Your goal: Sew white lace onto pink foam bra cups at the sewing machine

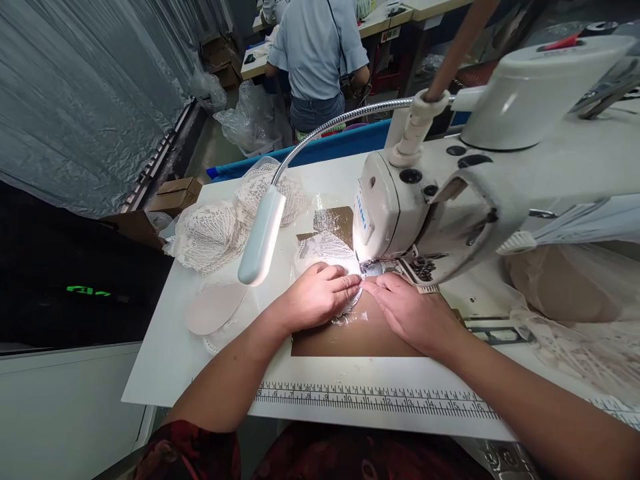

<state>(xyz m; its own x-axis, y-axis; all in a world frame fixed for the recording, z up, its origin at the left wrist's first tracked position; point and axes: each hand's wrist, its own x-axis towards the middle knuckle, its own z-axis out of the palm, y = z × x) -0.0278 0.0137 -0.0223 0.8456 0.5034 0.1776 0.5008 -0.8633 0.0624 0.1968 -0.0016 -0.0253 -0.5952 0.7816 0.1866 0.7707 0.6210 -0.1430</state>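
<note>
A white lace bra cup (327,250) lies under the head of a white sewing machine (383,207), its edge at the brightly lit needle area. My left hand (323,293) rests over the lace, fingers bent and pressed together, holding it down just left of the presser foot. On the other side, my right hand (410,310) has its thumb and forefinger closed at the cup's edge, close to the left fingertips. The right hand's other fingers are curled under and partly hidden. Beneath both hands is a brown plate (360,339) with clear tape on it.
Lace cups (210,233) are heaped at the table's back left, near a beige pad (217,310). A gooseneck lamp (263,237) arches over the work. A printed ruler (370,400) runs along the front edge. Netting and beige cups (565,283) lie right. A co-worker (320,57) sits ahead.
</note>
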